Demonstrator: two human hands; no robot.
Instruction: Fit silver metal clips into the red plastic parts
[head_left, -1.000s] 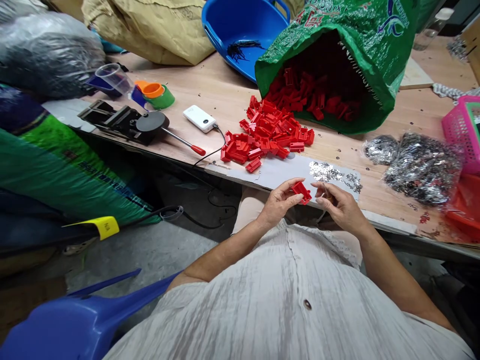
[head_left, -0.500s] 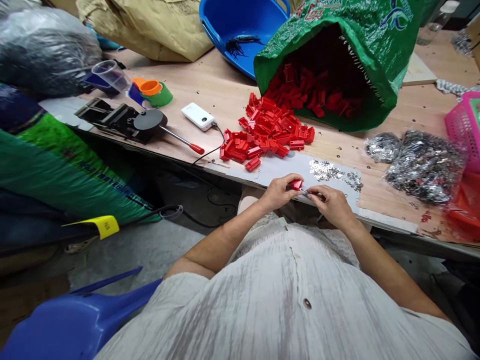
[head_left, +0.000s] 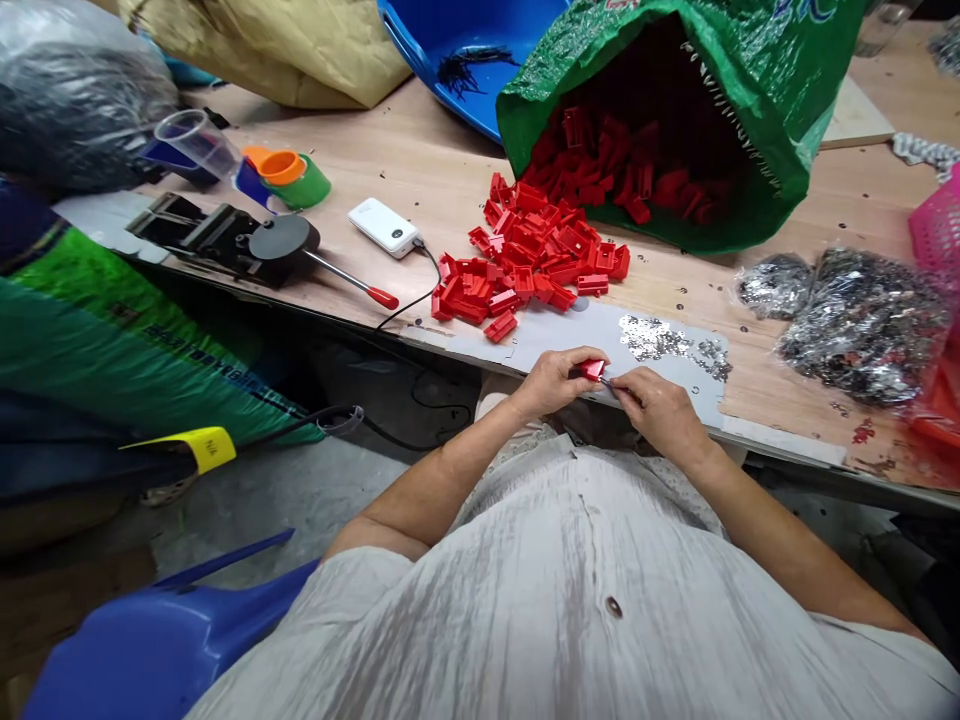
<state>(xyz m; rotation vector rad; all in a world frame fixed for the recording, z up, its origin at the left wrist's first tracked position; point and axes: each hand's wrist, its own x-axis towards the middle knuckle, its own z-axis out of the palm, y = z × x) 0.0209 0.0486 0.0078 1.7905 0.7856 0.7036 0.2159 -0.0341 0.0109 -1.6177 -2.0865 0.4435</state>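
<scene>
At the table's front edge, my left hand (head_left: pixel 553 384) is closed on a small red plastic housing (head_left: pixel 592 370), gripped between thumb and fingers. Against the housing's right end sits the tip of a thin metal tool (head_left: pixel 606 382), pinched in my right hand (head_left: pixel 661 408); its kind is mostly hidden by the fingers. Just beyond my hands, small silvery metal pieces (head_left: pixel 651 338) lie scattered on a grey sheet (head_left: pixel 555 330). A heap of similar red housings (head_left: pixel 532 250) spills from the green sack (head_left: pixel 750 225) behind.
To the left are a white power bank (head_left: pixel 384 227) with a cable and a black clamp-like device (head_left: pixel 225 240) with a red-tipped lever. Plastic bags of metal pieces (head_left: pixel 862 325) lie at right. A blue basin (head_left: pixel 480 30) stands behind; a blue chair (head_left: pixel 165 640) is lower left.
My right hand has moved slightly left, closer to the housing, and less of the tool shows. My left hand keeps its grip. The whole view has shifted a little.
</scene>
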